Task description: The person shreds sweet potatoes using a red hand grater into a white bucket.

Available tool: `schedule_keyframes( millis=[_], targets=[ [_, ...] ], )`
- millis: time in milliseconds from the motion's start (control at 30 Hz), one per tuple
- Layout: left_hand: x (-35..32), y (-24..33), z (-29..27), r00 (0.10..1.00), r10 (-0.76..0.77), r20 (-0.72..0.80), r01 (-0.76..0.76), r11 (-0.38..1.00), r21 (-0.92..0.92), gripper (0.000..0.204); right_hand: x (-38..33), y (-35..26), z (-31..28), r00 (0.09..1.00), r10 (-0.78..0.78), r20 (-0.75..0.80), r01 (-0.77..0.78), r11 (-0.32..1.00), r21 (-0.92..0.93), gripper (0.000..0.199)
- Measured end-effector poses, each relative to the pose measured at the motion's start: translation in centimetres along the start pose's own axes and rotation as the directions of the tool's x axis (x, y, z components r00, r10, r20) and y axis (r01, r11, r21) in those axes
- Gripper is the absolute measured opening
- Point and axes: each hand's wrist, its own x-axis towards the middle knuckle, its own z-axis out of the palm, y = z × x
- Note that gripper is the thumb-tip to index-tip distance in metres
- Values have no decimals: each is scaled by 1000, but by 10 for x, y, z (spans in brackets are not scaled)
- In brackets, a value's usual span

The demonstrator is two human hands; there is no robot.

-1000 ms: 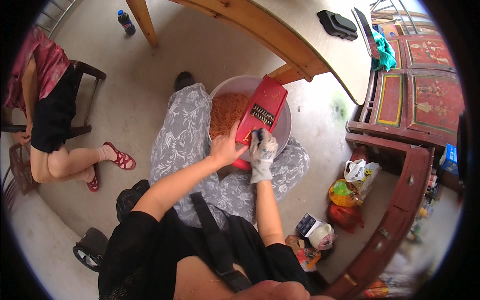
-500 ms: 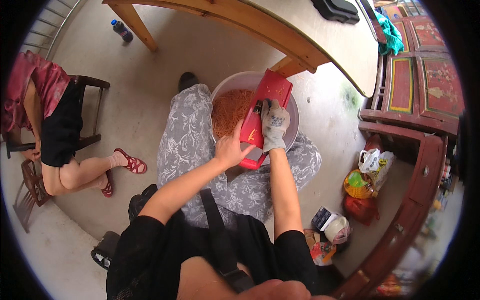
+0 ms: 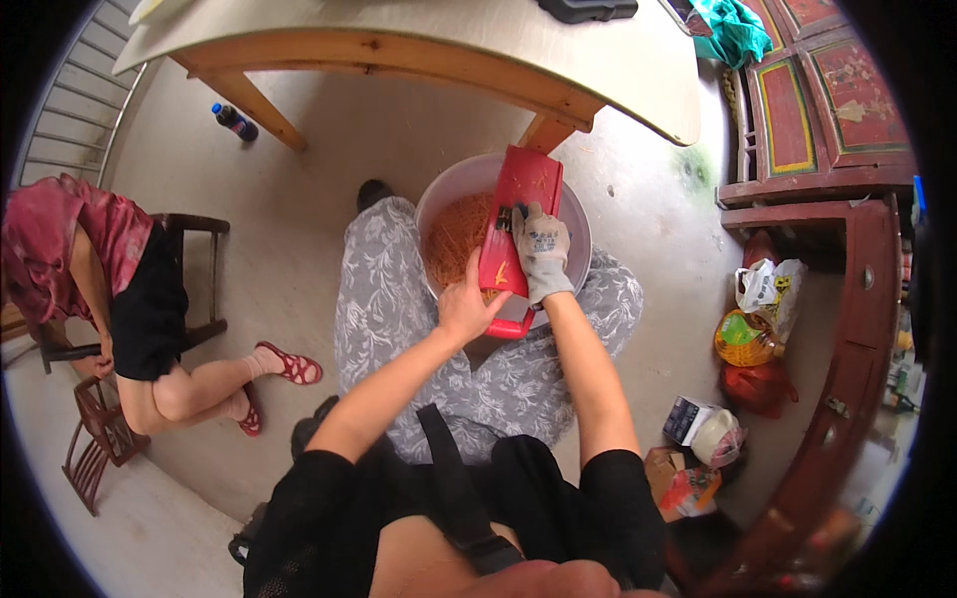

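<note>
A red grater (image 3: 532, 176) slants across a pale round basin (image 3: 579, 221), with a few orange shreds on its face. Inside the basin, to the left of the grater, lies a heap of orange shreds (image 3: 461, 237) that look like carrot. My bare left hand (image 3: 471, 309) grips the grater's near left edge, thumb over its lower part. A grey-white work glove covers my right hand (image 3: 544, 251), which presses on the grater beside its dark blade with fingers curled. Whatever lies under that glove is hidden.
My patterned grey-covered legs (image 3: 384, 299) flank the basin. A wooden table (image 3: 449, 50) stands beyond it. Another person (image 3: 150, 309) sits at the left, near a dark bottle (image 3: 234, 122). Bags (image 3: 763, 384) and a red cabinet (image 3: 847, 329) are at the right.
The whole view has shifted, showing more of the table and the seated person. Both hands stay on the grater, with the glove at nearly the same spot beside the blade.
</note>
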Motion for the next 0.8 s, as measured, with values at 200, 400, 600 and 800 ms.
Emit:
schedule_keyframes(
  millis=[200, 400, 600, 800],
  targets=[
    [-1, -3, 2, 995, -78, 56, 76, 996, 36, 89, 0, -1, 2, 996, 86, 25, -88, 994, 58, 27],
    [-1, -11, 4, 989, -124, 79, 121, 992, 30, 90, -67, -13, 1, 966, -238, -99, 244, 968, 60, 23],
    [-1, -4, 3, 996, -57, 70, 54, 998, 37, 92, 2, 4, 10, 991, -76, -106, 75, 997, -12, 25],
    [-3, -5, 1, 997, -46, 61, 45, 999, 12, 91, -7, -6, -3, 989, -146, -35, 147, 989, 28, 24]
  ],
)
